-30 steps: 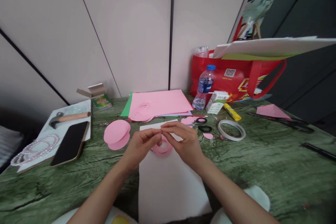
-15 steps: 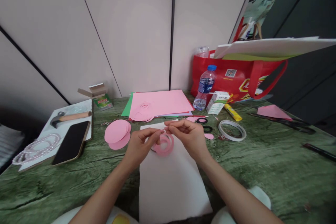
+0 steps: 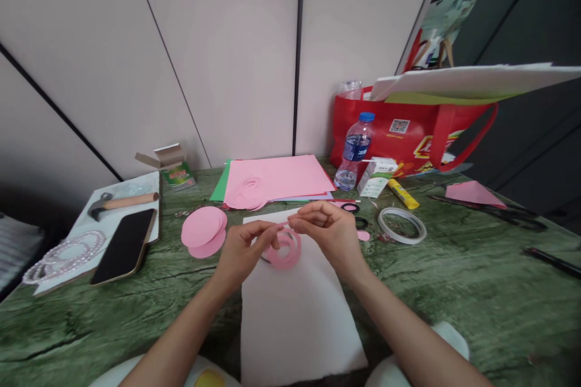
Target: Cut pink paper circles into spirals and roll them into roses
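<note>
Between both hands is a pink paper spiral (image 3: pixel 287 259), its coil hanging over a white sheet (image 3: pixel 295 320). My left hand (image 3: pixel 245 249) pinches one part of the strip between thumb and finger. Close beside it, my right hand (image 3: pixel 327 233) is closed in a pinch on the same strip, a little to the right. Only a short bit of pink shows between the fingertips. To the left of my left hand lie several pink paper discs (image 3: pixel 202 227), overlapping. Scissors handles (image 3: pixel 350 208) show behind my right hand, next to a small pink paper piece (image 3: pixel 363 235).
Pink sheets (image 3: pixel 284 172) lie at the back. To the right stand a water bottle (image 3: pixel 353 154), a small carton (image 3: pixel 376 175) and a red bag (image 3: pixel 408 133); a glue stick (image 3: pixel 403 193) and a tape roll (image 3: pixel 422 233) lie nearer. A phone (image 3: pixel 124 246) and a hammer (image 3: pixel 122 201) lie left.
My right hand has shifted slightly to the right and up, with its fingertips a bit farther from the left ones. The left hand stays almost where it was.
</note>
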The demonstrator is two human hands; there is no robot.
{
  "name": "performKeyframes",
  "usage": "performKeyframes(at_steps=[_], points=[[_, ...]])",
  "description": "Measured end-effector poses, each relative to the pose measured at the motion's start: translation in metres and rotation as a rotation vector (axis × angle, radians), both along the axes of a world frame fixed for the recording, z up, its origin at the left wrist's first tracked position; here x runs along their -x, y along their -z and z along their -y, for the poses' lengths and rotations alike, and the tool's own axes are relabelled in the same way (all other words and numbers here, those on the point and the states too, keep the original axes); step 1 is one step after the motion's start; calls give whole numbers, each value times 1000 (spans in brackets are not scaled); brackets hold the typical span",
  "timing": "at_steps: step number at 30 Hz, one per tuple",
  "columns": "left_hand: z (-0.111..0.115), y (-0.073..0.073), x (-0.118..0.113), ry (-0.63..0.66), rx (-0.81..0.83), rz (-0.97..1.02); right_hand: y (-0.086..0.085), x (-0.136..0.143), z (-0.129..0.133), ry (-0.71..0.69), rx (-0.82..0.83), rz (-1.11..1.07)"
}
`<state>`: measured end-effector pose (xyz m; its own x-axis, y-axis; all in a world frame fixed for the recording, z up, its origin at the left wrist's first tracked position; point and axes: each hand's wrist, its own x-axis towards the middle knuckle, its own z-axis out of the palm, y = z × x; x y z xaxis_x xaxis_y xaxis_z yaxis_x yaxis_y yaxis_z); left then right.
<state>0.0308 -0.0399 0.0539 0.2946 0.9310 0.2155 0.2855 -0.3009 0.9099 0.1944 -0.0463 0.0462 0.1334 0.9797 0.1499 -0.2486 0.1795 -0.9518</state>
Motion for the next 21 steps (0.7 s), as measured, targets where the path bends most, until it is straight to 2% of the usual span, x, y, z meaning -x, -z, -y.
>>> performKeyframes(at_steps=[8, 15, 21], points=[[0, 0, 0, 8, -6, -12, 2, -1, -1, -77, -92, 72], [1, 1, 0, 16, 2, 0, -3, -2, -1, -87, -40, 74], [-1, 1, 1, 15, 11, 0, 1, -5, -4, -138, 8, 6]])
